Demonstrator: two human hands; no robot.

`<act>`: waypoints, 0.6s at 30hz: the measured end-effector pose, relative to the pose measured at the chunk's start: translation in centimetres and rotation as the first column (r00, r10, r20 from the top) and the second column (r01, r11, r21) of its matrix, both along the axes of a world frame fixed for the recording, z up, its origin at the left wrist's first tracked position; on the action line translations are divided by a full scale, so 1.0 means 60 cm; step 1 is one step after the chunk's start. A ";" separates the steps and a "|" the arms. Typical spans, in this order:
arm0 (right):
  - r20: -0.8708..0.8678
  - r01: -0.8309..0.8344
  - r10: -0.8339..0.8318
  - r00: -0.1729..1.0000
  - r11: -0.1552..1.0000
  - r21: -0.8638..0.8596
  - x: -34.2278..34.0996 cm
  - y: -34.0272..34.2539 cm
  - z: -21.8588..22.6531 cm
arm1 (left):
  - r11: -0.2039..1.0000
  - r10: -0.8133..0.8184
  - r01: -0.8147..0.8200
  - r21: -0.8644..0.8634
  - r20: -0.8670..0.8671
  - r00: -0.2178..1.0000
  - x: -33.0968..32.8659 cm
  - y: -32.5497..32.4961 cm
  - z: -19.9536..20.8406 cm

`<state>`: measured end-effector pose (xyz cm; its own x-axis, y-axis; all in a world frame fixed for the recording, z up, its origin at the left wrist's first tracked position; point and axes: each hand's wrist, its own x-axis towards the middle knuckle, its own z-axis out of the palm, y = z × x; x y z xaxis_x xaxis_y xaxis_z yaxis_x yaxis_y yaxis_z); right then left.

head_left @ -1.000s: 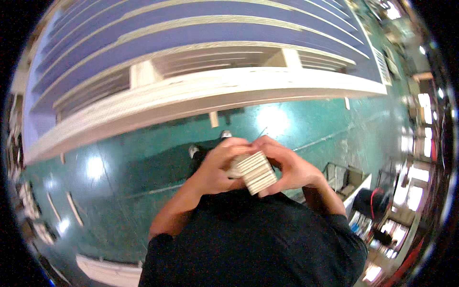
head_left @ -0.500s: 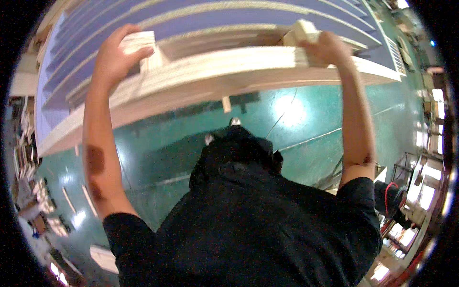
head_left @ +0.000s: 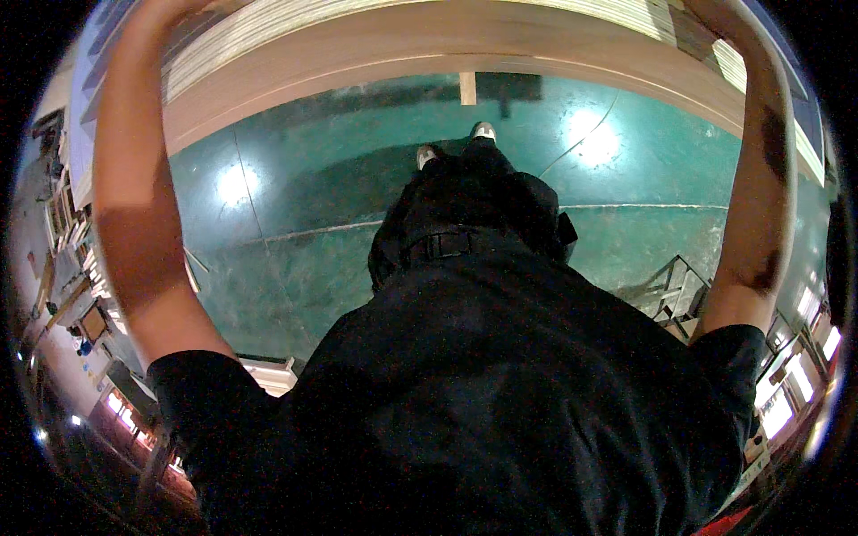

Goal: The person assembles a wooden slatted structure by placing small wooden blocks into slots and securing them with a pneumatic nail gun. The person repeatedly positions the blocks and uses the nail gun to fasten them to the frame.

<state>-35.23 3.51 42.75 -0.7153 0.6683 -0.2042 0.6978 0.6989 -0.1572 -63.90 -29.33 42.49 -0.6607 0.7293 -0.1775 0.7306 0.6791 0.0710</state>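
Both of my arms reach up to the top edge of the picture, over a long pale layered-wood beam [head_left: 393, 45] that curves across the top. Only the base of my left hand [head_left: 183, 7] shows, above the beam's left part; its fingers are cut off. My right hand [head_left: 710, 9] is likewise mostly out of the picture, over the beam's right part. What either hand holds or touches cannot be seen. Purple-blue side panels [head_left: 87, 67] show beyond my left forearm.
A short wood strip [head_left: 467, 87] shows below the beam, above the green floor [head_left: 304, 205]. My shoes [head_left: 483, 131] are close to it. A dark metal frame [head_left: 677, 290] stands at the right. A pale wooden piece [head_left: 273, 373] lies at lower left, and timber [head_left: 67, 214] is stacked farther left.
The view has tipped down toward my body. My hands, earlier closed round pale wood blocks on the slatted purple-blue unit, have moved up to the picture's edge. The slats are mostly out of view.
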 end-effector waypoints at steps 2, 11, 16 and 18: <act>0.000 -0.069 0.069 0.998 0.994 0.089 0.001 0.007 -0.008 | 0.992 0.104 -0.104 -0.071 0.008 0.994 0.002 0.026 -0.016; 0.064 -0.266 0.262 0.963 0.962 0.067 -0.032 0.109 -0.114 | 0.985 -0.001 -0.012 -0.170 -0.079 0.997 -0.030 0.015 -0.087; 0.151 -0.368 0.352 0.924 0.925 0.095 -0.023 0.081 -0.062 | 0.982 0.083 -0.090 -0.168 -0.048 0.995 0.007 0.054 -0.037; 0.314 -0.434 0.396 0.863 0.899 0.059 -0.037 0.071 -0.049 | 0.991 0.057 -0.067 -0.118 -0.082 0.995 0.005 0.045 -0.055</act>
<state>-37.44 7.80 39.82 -0.8546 0.3553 -0.3787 0.3391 0.9341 0.1112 -63.62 -26.60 39.16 -0.7193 0.6631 -0.2072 0.6869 0.7234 -0.0699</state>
